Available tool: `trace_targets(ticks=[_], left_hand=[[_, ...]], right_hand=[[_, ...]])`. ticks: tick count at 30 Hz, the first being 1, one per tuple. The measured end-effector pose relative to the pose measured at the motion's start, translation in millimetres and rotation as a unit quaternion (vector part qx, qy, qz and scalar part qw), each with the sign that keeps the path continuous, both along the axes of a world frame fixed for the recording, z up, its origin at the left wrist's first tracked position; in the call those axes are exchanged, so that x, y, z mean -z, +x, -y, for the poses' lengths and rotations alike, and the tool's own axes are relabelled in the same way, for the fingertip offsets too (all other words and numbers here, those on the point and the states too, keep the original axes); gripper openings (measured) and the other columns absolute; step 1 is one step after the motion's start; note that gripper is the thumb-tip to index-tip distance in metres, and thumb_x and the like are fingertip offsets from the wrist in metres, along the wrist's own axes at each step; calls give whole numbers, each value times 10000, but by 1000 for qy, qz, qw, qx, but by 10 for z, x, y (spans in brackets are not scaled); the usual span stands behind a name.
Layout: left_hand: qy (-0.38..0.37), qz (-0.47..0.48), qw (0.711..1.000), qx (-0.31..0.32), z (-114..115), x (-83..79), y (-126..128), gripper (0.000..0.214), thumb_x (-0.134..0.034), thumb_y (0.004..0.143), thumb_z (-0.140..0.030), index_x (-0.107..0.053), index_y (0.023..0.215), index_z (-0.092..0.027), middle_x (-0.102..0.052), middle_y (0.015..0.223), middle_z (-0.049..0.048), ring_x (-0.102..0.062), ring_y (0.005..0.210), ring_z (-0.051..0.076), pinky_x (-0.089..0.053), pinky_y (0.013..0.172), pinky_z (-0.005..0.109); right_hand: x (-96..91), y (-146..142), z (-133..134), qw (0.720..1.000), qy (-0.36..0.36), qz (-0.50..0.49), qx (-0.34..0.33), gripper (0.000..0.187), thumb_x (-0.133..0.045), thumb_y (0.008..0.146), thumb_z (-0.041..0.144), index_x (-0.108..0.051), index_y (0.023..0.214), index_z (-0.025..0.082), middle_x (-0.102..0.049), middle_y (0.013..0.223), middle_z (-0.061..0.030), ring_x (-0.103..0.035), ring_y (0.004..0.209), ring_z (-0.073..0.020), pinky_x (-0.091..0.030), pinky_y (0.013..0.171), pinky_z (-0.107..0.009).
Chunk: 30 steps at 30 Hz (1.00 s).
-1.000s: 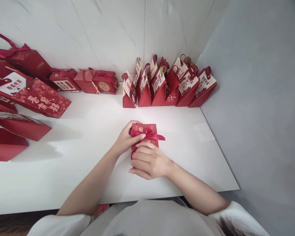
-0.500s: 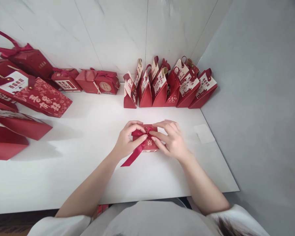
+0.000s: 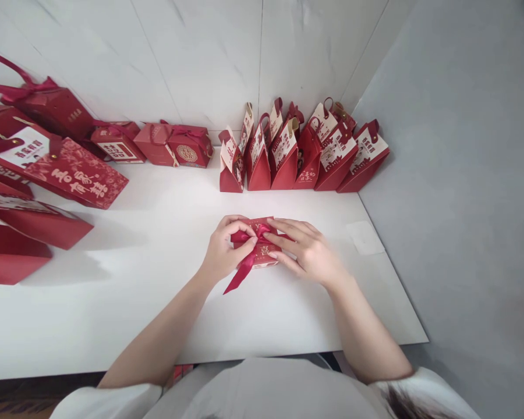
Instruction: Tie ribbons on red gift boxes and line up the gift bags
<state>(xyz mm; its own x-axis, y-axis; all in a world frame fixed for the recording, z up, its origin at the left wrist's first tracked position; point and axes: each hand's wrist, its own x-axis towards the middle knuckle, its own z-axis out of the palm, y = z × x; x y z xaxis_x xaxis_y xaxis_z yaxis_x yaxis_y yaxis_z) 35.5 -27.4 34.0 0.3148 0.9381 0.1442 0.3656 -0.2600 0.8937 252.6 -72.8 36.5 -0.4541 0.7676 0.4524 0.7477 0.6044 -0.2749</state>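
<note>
From my end, the ribbon's (image 3: 240, 276) tail hangs nearest, off the box (image 3: 262, 257) on the table (image 3: 166, 250). I see the left hand (image 3: 227, 247) pinching ribbon beside the bow, presumably steadying it; the right hand's (image 3: 312, 253) fingers lie spread over bow and box, perhaps bracing both. Bags (image 3: 283, 170) stand upright along the wall (image 3: 209, 64), likely out of the way.

Glossy ribbon (image 3: 243, 272) (satin-like cloth)

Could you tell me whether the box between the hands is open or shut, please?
It looks shut: the box has its printed top lying flat, with the ribbon across it.
</note>
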Motion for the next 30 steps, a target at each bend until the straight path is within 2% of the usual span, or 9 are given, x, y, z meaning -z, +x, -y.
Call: trace_targets(ticks=[2,8,14,17,19,21,26,28,30], left_hand=[[-1,2,1000,7,-7,6,-3,11,-665,815,-209,-665,819,-219,-582,1111,43,-607,1073,190,-461,1020,394],[-8,3,1000,25,-19,-2,-12,15,-659,822,-220,-648,832,-218,-587,1125,48,-604,1094,201,-476,1007,394],[-18,-6,1000,20,-31,-15,-17,19,-647,818,-230,-640,827,-215,-595,1122,56,-606,1098,220,-495,984,403],[-8,-7,1000,13,-43,-11,-22,7,-640,808,-216,-635,812,-213,-597,1123,60,-603,1103,230,-491,993,417],[-10,-10,1000,14,-49,-14,-25,11,-631,807,-203,-633,809,-214,-594,1131,58,-599,1115,229,-485,1002,414],[-17,-15,1000,18,-54,-19,-26,22,-626,809,-194,-633,812,-215,-591,1140,55,-597,1122,225,-477,1014,409],[-19,-16,999,20,-60,-25,-23,7,-643,802,-206,-640,804,-212,-593,1122,55,-602,1108,221,-481,1004,397],[-22,-17,999,18,-57,-30,-24,3,-640,802,-208,-638,802,-211,-591,1124,54,-607,1097,219,-487,991,392],[-23,-17,999,22,-53,-37,-31,7,-637,799,-206,-633,796,-210,-592,1123,53,-605,1101,221,-482,996,395]], right_hand=[[-15,14,-3,1000,-11,2,-10,391,-510,994,399,-626,1311,202,-590,1405,-96,-531,1311,-253,-483,1070,-443],[-28,-43,-8,998,-51,36,-11,607,-496,965,530,-518,1420,130,-421,1535,-181,-413,1398,-331,-441,1100,-530],[2,-80,-6,996,-82,4,-19,636,-486,968,531,-445,1468,141,-348,1573,-197,-350,1449,-341,-408,1122,-570],[19,-156,28,991,-130,-35,-21,705,-466,983,518,-278,1549,142,-188,1627,-195,-208,1510,-331,-352,1162,-585],[26,-202,54,982,-173,-76,-20,746,-450,991,513,-153,1582,169,-77,1648,-166,-115,1526,-314,-312,1186,-584],[30,-220,73,967,-222,-122,-21,735,-424,1002,512,-101,1590,212,-19,1655,-120,-77,1527,-291,-274,1210,-564],[41,-174,78,918,-319,-236,-17,607,-342,1030,499,-186,1572,275,-14,1659,-23,-101,1527,-239,-219,1244,-482],[48,-155,62,908,-324,-265,-15,571,-343,1032,494,-256,1555,282,-53,1659,-14,-140,1524,-240,-227,1242,-482],[55,-144,37,910,-308,-278,-11,535,-390,1022,491,-381,1511,275,-141,1654,-30,-210,1513,-254,-251,1236,-490]])
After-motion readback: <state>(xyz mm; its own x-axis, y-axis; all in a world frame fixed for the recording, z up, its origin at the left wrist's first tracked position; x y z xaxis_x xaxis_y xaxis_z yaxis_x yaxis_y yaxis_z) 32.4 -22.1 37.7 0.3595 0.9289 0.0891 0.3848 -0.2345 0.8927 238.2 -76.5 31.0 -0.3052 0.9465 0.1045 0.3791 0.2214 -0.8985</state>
